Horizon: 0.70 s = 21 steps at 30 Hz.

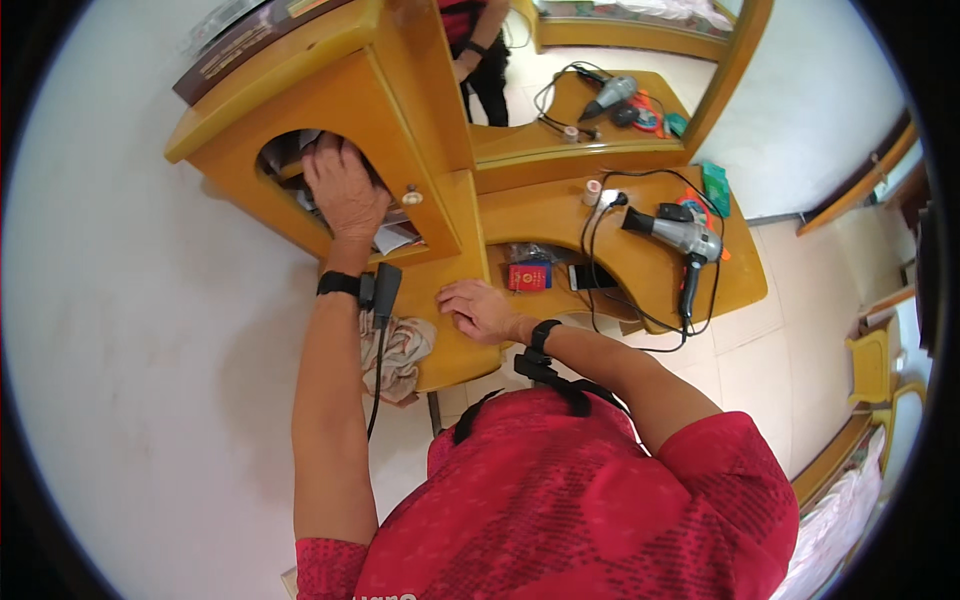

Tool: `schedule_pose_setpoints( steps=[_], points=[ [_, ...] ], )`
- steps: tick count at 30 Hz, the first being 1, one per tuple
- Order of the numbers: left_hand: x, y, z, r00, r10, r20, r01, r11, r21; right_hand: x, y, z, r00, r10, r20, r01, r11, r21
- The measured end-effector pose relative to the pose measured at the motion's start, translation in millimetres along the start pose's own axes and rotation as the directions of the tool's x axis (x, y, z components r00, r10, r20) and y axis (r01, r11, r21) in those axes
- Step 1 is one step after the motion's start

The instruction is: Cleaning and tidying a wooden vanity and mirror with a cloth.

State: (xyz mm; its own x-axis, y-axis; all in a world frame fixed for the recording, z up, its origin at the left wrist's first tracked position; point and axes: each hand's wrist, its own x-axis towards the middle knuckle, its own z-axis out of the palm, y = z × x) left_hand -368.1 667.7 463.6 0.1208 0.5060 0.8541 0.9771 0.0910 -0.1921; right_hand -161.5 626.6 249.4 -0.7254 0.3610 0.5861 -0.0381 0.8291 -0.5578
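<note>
My left hand (345,190) reaches into the oval opening in the door of a yellow wooden cabinet (400,110). Its fingers are spread, their tips partly lost in the dark interior, and I see nothing gripped in them. White papers (396,238) lie inside, just below that hand. My right hand (480,311) rests on the yellow dressing-table top (455,350), fingers loosely bent and apart, holding nothing. To its right, a red booklet (528,277) lies in the recess under the top, near a dark phone-like slab (590,277).
A grey hair dryer (680,235) with a looping black cord lies on the table's right part, near a green packet (716,188) and a small round container (592,190). A mirror (590,60) stands behind. Crumpled patterned cloth (400,355) sits at the left. A dark flat box (240,55) tops the cabinet.
</note>
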Motion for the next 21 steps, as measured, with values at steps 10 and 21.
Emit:
schedule_pose_setpoints(
  steps=[10, 21],
  points=[
    [1.3, -1.9, -11.1, 0.999, -0.028, 0.046, 0.029, 1.000, -0.007, 4.0, -5.7, -2.2, 1.000, -0.012, 0.025, 0.011, 1.000, 0.009],
    [3.1, 0.7, -8.3, 0.999, -0.014, -0.051, 0.012, 0.999, -0.039, 3.9, -6.4, -4.3, 0.997, -0.018, 0.081, 0.017, 1.000, 0.010]
  ],
)
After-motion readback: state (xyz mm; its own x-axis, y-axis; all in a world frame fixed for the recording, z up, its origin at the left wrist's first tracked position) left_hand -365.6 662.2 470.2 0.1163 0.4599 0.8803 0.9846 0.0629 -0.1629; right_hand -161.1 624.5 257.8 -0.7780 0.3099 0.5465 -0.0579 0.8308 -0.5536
